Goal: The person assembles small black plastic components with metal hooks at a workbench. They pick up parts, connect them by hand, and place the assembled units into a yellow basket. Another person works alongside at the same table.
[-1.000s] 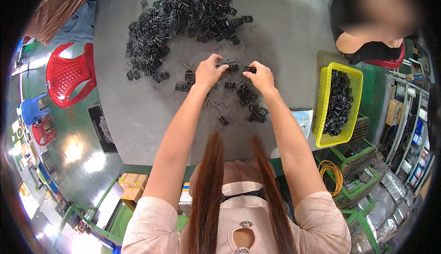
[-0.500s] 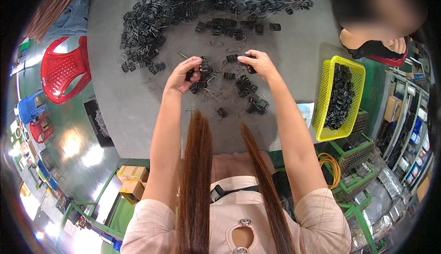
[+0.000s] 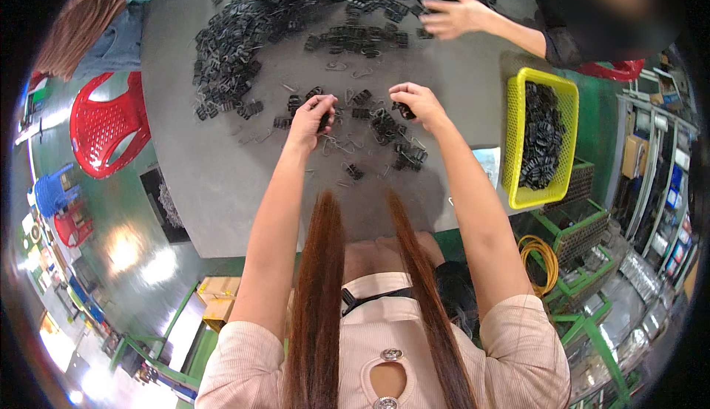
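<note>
My left hand is closed around a small black plastic clip piece, only partly visible between the fingers. To its right, my right hand has its fingers curled over another black clip piece. The hands are apart, both just above the grey table. Between and below them lies a loose cluster of black clip pieces. Thin bent metal wire hooks are scattered among these. Farther off, a large heap of black clip pieces curves along the left and back of the table.
A co-worker's hand reaches over the heap at the back right. At the table's right edge stands a yellow basket holding black pieces, with a pale sheet beside it. Left of the table is a red chair; another person sits far left.
My left hand has shifted slightly right with its fingers turned inward. The co-worker's hand has moved left and nearer, fingers now spread. The view has shifted a little.
</note>
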### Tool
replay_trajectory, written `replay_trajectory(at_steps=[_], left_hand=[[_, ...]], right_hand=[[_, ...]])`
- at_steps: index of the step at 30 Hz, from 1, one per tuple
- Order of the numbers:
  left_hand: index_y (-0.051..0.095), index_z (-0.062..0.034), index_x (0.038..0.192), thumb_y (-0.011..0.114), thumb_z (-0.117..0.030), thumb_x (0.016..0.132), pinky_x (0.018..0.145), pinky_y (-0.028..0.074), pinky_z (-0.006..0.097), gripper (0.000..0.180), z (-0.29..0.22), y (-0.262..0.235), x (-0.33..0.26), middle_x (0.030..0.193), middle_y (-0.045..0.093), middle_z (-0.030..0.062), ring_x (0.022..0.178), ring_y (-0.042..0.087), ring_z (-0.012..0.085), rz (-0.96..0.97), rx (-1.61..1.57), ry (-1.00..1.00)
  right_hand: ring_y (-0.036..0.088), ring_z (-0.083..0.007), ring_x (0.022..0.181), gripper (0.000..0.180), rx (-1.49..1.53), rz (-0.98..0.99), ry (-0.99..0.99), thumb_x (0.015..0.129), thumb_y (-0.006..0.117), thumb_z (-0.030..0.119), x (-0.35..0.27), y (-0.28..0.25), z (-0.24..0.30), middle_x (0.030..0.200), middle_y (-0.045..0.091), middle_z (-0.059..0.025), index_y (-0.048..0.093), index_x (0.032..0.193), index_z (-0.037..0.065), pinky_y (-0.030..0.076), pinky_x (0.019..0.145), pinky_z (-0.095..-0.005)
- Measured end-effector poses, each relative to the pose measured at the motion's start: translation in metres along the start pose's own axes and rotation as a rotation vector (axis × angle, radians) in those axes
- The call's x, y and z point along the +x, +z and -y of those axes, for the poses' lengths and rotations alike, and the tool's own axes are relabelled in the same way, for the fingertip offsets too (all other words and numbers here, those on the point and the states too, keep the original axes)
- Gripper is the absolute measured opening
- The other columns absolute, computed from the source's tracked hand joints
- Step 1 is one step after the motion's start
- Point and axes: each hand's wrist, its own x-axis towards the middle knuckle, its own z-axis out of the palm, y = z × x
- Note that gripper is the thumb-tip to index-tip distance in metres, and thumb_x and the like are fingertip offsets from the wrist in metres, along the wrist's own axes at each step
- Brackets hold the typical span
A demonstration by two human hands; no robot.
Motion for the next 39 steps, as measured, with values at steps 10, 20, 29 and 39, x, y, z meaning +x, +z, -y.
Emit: replay_trajectory(at_steps=[10, 20, 29, 39], left_hand=[[0.062, -0.0138, 0.094, 0.061, -0.031, 0.084, 0.071, 0.048, 0.042, 0.02, 0.003, 0.075, 0.026, 0.091, 0.067, 0.0109, 0.085, 0.063, 0.031, -0.334, 1.34, 0.473], [0.068, -0.0061, 0.088, 0.067, -0.026, 0.073, 0.071, 0.048, 0.031, 0.025, 0.002, 0.304, 0.012, 0.083, 0.069, 0.0094, 0.077, 0.064, 0.0183, 0.338, 0.646, 0.427], [0.055, -0.0033, 0.114, 0.066, -0.022, 0.076, 0.099, 0.037, 0.041, 0.044, 0.011, 0.364, -0.018, 0.119, 0.053, 0.0206, 0.114, 0.048, 0.0367, 0.236, 0.582, 0.764], [0.055, -0.0088, 0.107, 0.054, -0.002, 0.071, 0.091, 0.041, 0.04, 0.037, 0.064, 0.089, -0.006, 0.119, 0.051, 0.0076, 0.113, 0.046, 0.027, -0.417, 1.309, 0.88]], right_hand=[[0.047, -0.0065, 0.054, 0.024, 0.635, -0.437, -0.132, 0.081, 0.063, 0.018, -0.143, -0.192, -0.07, 0.079, 0.057, 0.0024, 0.063, 0.103, 0.01, 0.026, 0.039, -0.0192], [0.051, -0.0266, 0.109, 0.059, 0.316, -1.126, -0.04, 0.085, 0.062, 0.039, -0.171, -0.262, -0.127, 0.125, 0.05, -0.0169, 0.042, 0.13, 0.006, 0.047, 0.082, -0.0406], [0.055, -0.0202, 0.091, 0.039, -0.027, -1.391, -0.385, 0.088, 0.058, 0.015, -0.163, -0.221, -0.147, 0.106, 0.053, -0.0126, 0.046, 0.122, 0.001, 0.046, 0.077, -0.0305], [0.056, -0.028, 0.098, 0.027, -0.748, -0.434, -0.599, 0.077, 0.065, 0.018, -0.054, 0.022, -0.072, 0.102, 0.057, -0.0095, 0.059, 0.102, 0.01, 0.048, 0.08, -0.0392]])
